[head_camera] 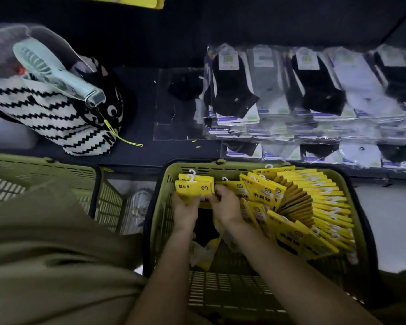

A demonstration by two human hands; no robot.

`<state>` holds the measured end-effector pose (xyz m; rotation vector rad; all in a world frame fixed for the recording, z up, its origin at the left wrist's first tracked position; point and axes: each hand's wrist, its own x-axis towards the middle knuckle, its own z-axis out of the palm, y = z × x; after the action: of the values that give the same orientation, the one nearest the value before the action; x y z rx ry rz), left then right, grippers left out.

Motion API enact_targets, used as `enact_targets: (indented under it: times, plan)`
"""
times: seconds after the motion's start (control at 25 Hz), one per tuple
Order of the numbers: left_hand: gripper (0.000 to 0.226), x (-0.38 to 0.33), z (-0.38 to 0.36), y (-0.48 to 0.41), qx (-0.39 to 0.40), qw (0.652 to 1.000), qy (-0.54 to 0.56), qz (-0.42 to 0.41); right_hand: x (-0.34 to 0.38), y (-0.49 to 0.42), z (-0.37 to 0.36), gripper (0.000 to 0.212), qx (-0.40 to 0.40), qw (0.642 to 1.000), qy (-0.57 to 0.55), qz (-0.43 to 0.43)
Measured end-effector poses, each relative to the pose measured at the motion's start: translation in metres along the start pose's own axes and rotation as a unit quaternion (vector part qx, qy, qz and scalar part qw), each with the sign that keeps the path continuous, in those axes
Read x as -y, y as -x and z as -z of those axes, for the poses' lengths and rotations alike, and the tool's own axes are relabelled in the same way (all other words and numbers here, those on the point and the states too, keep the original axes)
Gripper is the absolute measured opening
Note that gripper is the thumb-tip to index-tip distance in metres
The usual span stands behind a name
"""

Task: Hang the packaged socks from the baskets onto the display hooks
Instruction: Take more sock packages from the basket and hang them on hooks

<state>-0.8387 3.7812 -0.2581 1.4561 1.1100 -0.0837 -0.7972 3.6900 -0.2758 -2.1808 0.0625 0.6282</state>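
A green basket (pixel 220 292) sits low in the middle and holds several yellow sock packs with white hooks, fanned in a row (pixel 314 207) along its right side. Both hands are inside the basket at its far left corner. My left hand (pixel 185 212) grips a small stack of yellow packs (pixel 195 187) from below. Beside it, my right hand (pixel 225 202) pinches the same stack at its right edge. Dark socks hang below the packs between my wrists.
A second green basket (pixel 45 170) stands to the left. A black-and-white zigzag bag (pixel 56 118) with a pale handheld fan (pixel 56 69) lies on the dark shelf. Rows of black, grey and white packaged socks (pixel 314 97) hang displayed at the right.
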Motion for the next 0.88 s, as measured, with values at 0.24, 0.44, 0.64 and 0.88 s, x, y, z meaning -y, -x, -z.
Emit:
enact_targets:
  times: [0.24,0.44,0.64,0.88]
  plan:
    - [0.019,0.001,0.017,0.007,0.027,0.996,-0.071,-0.051,-0.049,0.040,0.012,0.023,0.078,0.974,-0.175,-0.123]
    - [0.017,-0.020,0.042,0.024,-0.024,0.986,-0.056,-0.156,-0.075,0.038,-0.007,0.012,0.109,0.957,-0.139,-0.230]
    - [0.019,-0.031,0.073,0.039,-0.074,0.979,0.091,-0.166,-0.081,0.024,-0.019,0.025,0.086,0.905,-0.278,-0.309]
    - [0.033,-0.024,0.088,0.042,-0.066,0.983,0.128,-0.112,-0.077,0.016,-0.028,0.036,0.089,0.888,-0.310,-0.327]
